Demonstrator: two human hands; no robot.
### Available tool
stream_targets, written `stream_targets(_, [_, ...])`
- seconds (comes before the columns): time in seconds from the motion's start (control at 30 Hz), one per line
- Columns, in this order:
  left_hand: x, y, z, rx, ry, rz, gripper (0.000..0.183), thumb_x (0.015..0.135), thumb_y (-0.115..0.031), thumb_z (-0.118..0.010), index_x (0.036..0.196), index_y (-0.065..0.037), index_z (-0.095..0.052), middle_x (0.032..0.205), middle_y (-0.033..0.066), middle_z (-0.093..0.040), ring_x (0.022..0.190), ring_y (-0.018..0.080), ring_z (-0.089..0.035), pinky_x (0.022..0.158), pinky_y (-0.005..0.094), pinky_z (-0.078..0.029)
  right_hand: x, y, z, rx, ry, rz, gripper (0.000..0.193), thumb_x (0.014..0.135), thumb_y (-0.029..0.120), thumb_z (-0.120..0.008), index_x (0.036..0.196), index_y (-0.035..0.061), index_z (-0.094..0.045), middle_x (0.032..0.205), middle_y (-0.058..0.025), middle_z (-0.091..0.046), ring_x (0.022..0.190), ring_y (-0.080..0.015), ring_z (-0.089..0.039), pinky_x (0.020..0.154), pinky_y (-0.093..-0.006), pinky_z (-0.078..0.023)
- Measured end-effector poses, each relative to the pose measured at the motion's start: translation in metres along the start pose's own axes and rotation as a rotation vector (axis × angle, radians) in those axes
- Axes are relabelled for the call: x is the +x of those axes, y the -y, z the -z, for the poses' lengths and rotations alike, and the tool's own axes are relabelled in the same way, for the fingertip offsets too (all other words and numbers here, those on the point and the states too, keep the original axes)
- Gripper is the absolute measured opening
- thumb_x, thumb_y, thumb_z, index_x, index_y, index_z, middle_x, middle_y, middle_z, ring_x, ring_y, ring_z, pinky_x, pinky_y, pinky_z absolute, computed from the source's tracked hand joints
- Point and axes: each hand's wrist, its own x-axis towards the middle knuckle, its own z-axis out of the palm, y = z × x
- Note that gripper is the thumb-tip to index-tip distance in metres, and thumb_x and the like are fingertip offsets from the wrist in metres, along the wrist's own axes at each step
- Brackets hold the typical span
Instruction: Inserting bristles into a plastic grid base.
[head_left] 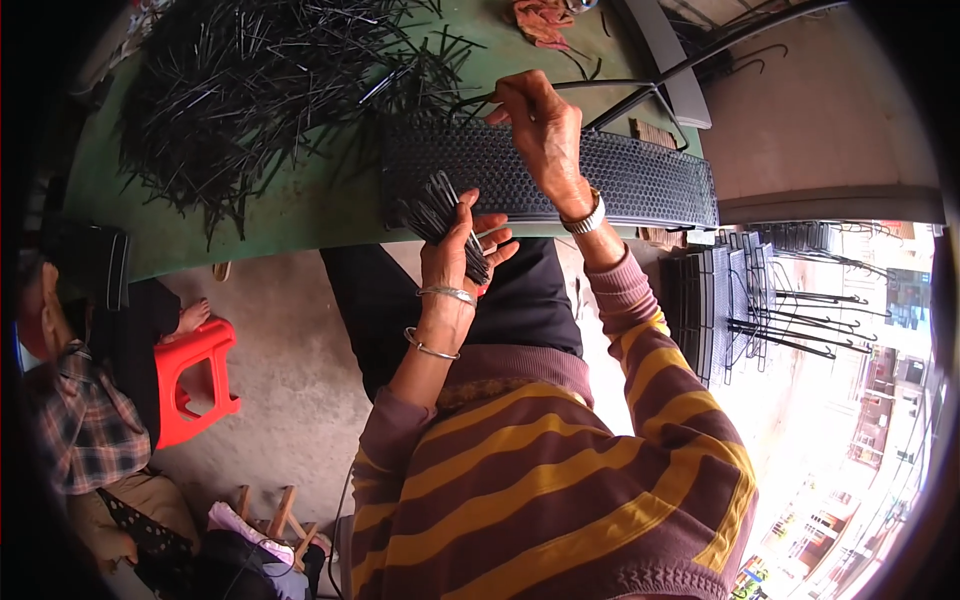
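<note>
My left hand is wrapped around a bundle of thin black strips, its fingers partly spread on the right side. The strips stick out above the thumb and below the palm. Beyond it, a long black perforated panel lies along the near edge of the green table. Over the panel's far edge, my right hand is closed in a pinch. A thin dark line runs by its fingertips, but what they hold is too small to make out.
A large heap of loose black strips covers the table's left part. Black rods rise at the far right, near an orange-red cloth. Hooked racks stand right. A person sits by a red stool at left.
</note>
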Motion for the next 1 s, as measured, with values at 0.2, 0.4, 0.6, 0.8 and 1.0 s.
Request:
stream_targets(0.2, [0.006, -0.001, 0.012, 0.083, 0.089, -0.023, 0.037, 0.093, -0.034, -0.058, 0.118, -0.006, -0.057, 0.071, 0.0079, -0.061, 0.048, 0.0070, -0.042, 0.042, 0.0230, -0.036, 0.003, -0.011, -0.008, -0.080, 0.054, 0.052, 0.006, 0.089, 0.003, -0.056, 0.091, -0.0016, -0.059, 0.079, -0.0092, -0.068, 0.070, -0.0133, -0.068, 0.062, -0.0226, -0.050])
stream_targets(0.4, [0.007, -0.002, 0.014, 0.016, 0.068, -0.053, 0.031, 0.093, -0.033, -0.058, 0.108, -0.006, -0.056, 0.070, 0.0099, -0.061, 0.044, 0.0065, -0.036, 0.041, 0.0213, -0.029, 0.004, -0.011, -0.009, -0.086, 0.119, 0.079, 0.007, 0.088, 0.005, -0.058, 0.092, -0.0001, -0.062, 0.077, -0.0073, -0.069, 0.070, -0.0125, -0.068, 0.061, -0.0227, -0.050])
stream_targets(0.6, [0.004, -0.002, 0.012, 0.036, 0.100, -0.043, 0.026, 0.094, -0.029, -0.056, 0.107, -0.006, -0.055, 0.078, 0.0114, -0.062, 0.049, 0.0083, -0.038, 0.046, 0.0236, -0.031, 0.010, -0.028, -0.006, -0.296, 0.190, 0.175, 0.009, 0.087, 0.009, -0.060, 0.091, 0.0038, -0.065, 0.075, -0.0072, -0.068, 0.063, -0.0137, -0.064, 0.058, -0.0258, -0.048])
stream_targets(0.8, [0.000, -0.001, 0.008, 0.084, 0.062, -0.094, 0.040, 0.092, -0.032, -0.060, 0.114, 0.000, -0.056, 0.075, 0.0092, -0.064, 0.044, 0.0085, -0.044, 0.040, 0.0218, -0.032, 0.010, -0.019, -0.008, -0.483, 0.224, 0.171, 0.011, 0.083, 0.020, -0.062, 0.090, 0.0139, -0.069, 0.072, -0.0106, -0.066, 0.066, -0.0324, -0.063, 0.057, -0.0395, -0.050])
stream_targets(1.0, [-0.005, -0.003, 0.007, 0.058, 0.098, -0.100, 0.041, 0.091, -0.032, -0.060, 0.118, -0.001, -0.057, 0.073, 0.0071, -0.062, 0.043, 0.0079, -0.042, 0.040, 0.0215, -0.031, 0.006, -0.019, -0.006, -0.498, 0.204, 0.155, 0.013, 0.083, 0.023, -0.063, 0.091, 0.0167, -0.070, 0.071, -0.0096, -0.066, 0.065, -0.0329, -0.063, 0.057, -0.0411, -0.050])
